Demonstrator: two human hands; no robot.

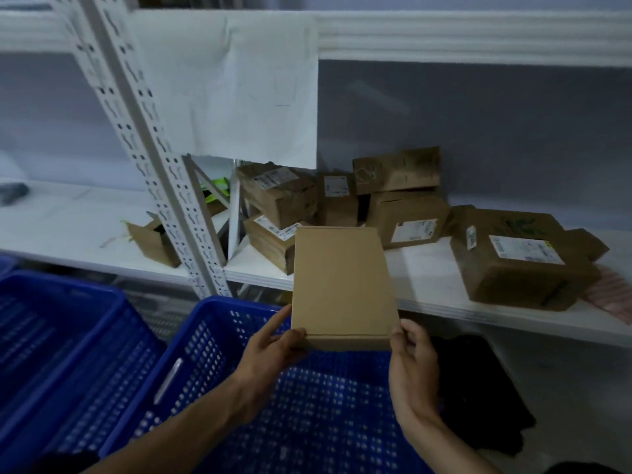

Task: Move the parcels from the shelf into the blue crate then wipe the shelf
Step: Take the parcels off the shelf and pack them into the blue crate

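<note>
Two hands (pixel 270 350) (pixel 412 357) hold one flat parcel (pixel 342 285) above blue crate (pixel 307 405).

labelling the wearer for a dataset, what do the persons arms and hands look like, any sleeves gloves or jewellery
Both forearms are bare up to the frame's lower edge, with no sleeves in view. The left hand and right hand wear no gloves, and no rings, watch or wristbands show. The picture is dim and slightly blurred, so small marks cannot be ruled out.
</note>
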